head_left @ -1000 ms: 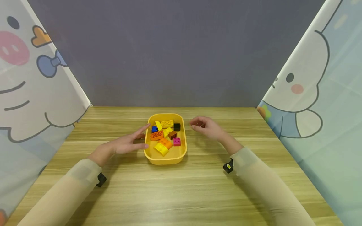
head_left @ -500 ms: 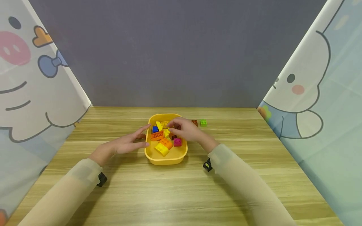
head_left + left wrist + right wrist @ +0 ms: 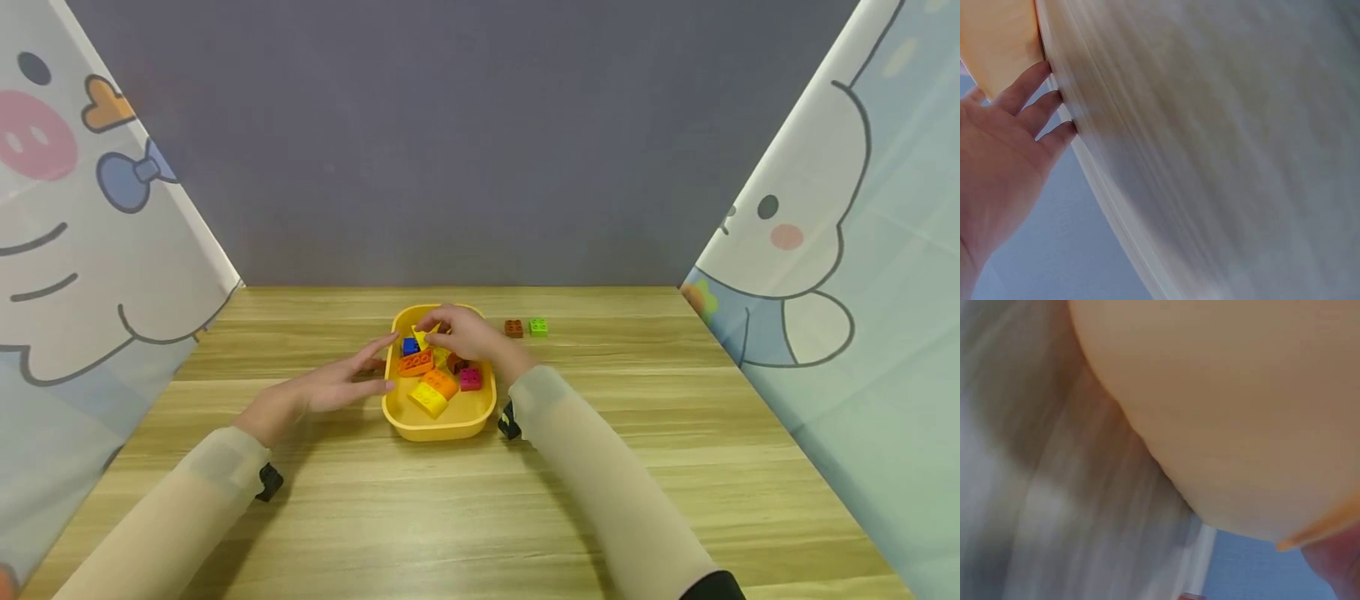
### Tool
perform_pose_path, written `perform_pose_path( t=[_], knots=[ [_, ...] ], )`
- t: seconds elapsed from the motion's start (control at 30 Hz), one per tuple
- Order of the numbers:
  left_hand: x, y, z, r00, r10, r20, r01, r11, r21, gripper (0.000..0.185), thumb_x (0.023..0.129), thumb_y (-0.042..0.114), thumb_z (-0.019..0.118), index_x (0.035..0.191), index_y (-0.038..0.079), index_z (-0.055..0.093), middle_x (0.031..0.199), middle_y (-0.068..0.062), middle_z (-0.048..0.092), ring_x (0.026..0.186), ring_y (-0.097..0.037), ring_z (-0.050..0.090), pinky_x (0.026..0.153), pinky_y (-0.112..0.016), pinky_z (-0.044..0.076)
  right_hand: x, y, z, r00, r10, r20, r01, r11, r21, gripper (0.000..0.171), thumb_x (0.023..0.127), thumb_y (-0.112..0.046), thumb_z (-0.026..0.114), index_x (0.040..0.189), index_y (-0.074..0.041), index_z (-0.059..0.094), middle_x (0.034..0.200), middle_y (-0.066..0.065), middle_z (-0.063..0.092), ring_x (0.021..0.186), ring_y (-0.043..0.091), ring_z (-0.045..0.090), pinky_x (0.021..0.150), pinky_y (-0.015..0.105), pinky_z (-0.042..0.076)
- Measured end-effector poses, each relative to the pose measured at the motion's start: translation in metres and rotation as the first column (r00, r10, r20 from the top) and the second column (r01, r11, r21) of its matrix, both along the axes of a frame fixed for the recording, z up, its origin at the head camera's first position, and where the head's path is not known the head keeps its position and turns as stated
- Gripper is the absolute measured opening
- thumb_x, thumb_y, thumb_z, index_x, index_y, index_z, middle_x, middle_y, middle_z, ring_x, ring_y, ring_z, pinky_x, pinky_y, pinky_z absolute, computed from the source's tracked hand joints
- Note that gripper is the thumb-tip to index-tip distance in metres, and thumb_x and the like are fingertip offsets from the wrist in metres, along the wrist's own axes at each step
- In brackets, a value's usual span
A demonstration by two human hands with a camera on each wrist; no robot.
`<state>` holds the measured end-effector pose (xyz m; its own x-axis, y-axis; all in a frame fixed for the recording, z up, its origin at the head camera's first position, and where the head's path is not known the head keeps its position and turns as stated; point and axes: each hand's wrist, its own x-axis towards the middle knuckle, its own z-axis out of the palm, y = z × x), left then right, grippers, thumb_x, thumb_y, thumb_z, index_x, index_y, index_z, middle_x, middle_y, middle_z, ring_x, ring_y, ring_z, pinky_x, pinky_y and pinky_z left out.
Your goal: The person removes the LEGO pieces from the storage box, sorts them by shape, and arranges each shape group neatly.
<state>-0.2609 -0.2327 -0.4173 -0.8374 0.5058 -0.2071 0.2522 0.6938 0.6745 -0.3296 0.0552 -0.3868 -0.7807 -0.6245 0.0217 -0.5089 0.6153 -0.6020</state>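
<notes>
From the head view, the left hand [image 3: 330, 387] lies flat, fingers straight and slightly apart, tips touching the left wall of the yellow tray [image 3: 442, 423] mid-worktop [image 3: 465, 508]. The right hand [image 3: 465, 333] reaches into the tray's far end over the bricks [image 3: 431, 385]; whether its fingers grip one I cannot tell. A brown brick [image 3: 513, 328] and green brick [image 3: 538, 327] sit just right.

The left wrist view shows the left hand's fingers [image 3: 1035, 112] straight against the tray's side.

The right wrist view is a blur of tray wall [image 3: 1229, 412].

The tray [image 3: 438, 425] is yellow and holds orange [image 3: 415, 362], yellow [image 3: 427, 397], blue [image 3: 410, 345] and pink [image 3: 471, 379] bricks. On the pale wood-grain tabletop [image 3: 480, 500] lie a brown brick [image 3: 513, 328] and a green brick [image 3: 538, 327]. Both sleeves [image 3: 600, 492] are beige. The back wall [image 3: 465, 142] is grey; the side curtains [image 3: 90, 208] are pastel with cartoon animals.
</notes>
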Motion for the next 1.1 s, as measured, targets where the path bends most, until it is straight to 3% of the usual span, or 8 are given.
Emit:
perform_pose_path(
  t=[0.27, 0.47, 0.57, 0.67, 0.93, 1.1],
  knots=[
    [0.001, -0.002, 0.002, 1.0, -0.009, -0.004, 0.009, 1.0, 0.021, 0.089, 0.11, 0.06, 0.058, 0.178, 0.039, 0.004, 0.172, -0.03, 0.041, 0.158, -0.054, 0.04, 0.124, -0.078, 0.034, -0.003, -0.009, -0.006, 0.993, 0.114, -0.006, -0.112, 0.981, 0.156, 0.043, 0.117, -0.023, 0.056, 0.159, -0.027, 0.061, 0.166, 0.005, 0.057, 0.129, 0.028, 0.063, 0.123, 0.047, 0.047],
    [0.001, -0.001, 0.002, 1.0, -0.013, -0.016, 0.013, 1.0, 0.02, 0.089, 0.11, 0.06, 0.058, 0.178, 0.039, 0.005, 0.171, -0.032, 0.041, 0.157, -0.055, 0.042, 0.123, -0.079, 0.034, -0.001, -0.008, -0.005, 0.987, 0.162, -0.023, -0.152, 0.959, 0.241, 0.049, 0.115, -0.024, 0.06, 0.163, -0.03, 0.056, 0.168, 0.002, 0.053, 0.15, 0.028, 0.053, 0.132, 0.05, 0.037],
    [0.001, -0.001, 0.001, 1.0, -0.015, -0.015, 0.015, 1.0, 0.022, 0.089, 0.11, 0.06, 0.059, 0.178, 0.04, 0.005, 0.17, -0.033, 0.041, 0.156, -0.055, 0.042, 0.123, -0.079, 0.034, 0.001, -0.007, -0.005, 0.984, 0.178, -0.027, -0.165, 0.951, 0.262, 0.05, 0.113, -0.026, 0.064, 0.162, -0.029, 0.057, 0.164, 0.003, 0.054, 0.147, 0.027, 0.054, 0.13, 0.05, 0.041],
    [0.001, -0.001, 0.0, 1.0, -0.02, -0.014, 0.02, 1.0, 0.022, 0.088, 0.11, 0.059, 0.058, 0.178, 0.04, 0.004, 0.17, -0.033, 0.042, 0.156, -0.055, 0.043, 0.122, -0.079, 0.035, 0.001, -0.007, -0.006, 0.984, 0.178, -0.022, -0.167, 0.95, 0.263, 0.047, 0.111, -0.025, 0.067, 0.158, -0.027, 0.062, 0.158, 0.003, 0.056, 0.137, 0.024, 0.058, 0.125, 0.046, 0.047],
    [0.001, -0.001, -0.001, 0.999, -0.025, -0.021, 0.026, 0.999, 0.028, 0.089, 0.111, 0.057, 0.059, 0.178, 0.038, 0.004, 0.169, -0.033, 0.044, 0.156, -0.054, 0.044, 0.123, -0.077, 0.036, 0.0, -0.008, -0.011, 0.989, 0.145, 0.001, -0.141, 0.963, 0.228, 0.03, 0.106, -0.024, 0.076, 0.136, -0.028, 0.073, 0.149, -0.003, 0.061, 0.138, 0.021, 0.058, 0.127, 0.046, 0.044],
    [0.0, -0.001, 0.0, 0.999, -0.028, -0.018, 0.029, 0.999, 0.026, 0.09, 0.111, 0.058, 0.058, 0.178, 0.038, 0.003, 0.169, -0.033, 0.042, 0.156, -0.056, 0.043, 0.123, -0.078, 0.036, -0.001, -0.007, -0.012, 0.99, 0.14, -0.02, -0.133, 0.971, 0.199, 0.025, 0.105, -0.023, 0.078, 0.129, -0.026, 0.076, 0.143, -0.004, 0.069, 0.143, 0.022, 0.058, 0.132, 0.048, 0.038]
  ],
)
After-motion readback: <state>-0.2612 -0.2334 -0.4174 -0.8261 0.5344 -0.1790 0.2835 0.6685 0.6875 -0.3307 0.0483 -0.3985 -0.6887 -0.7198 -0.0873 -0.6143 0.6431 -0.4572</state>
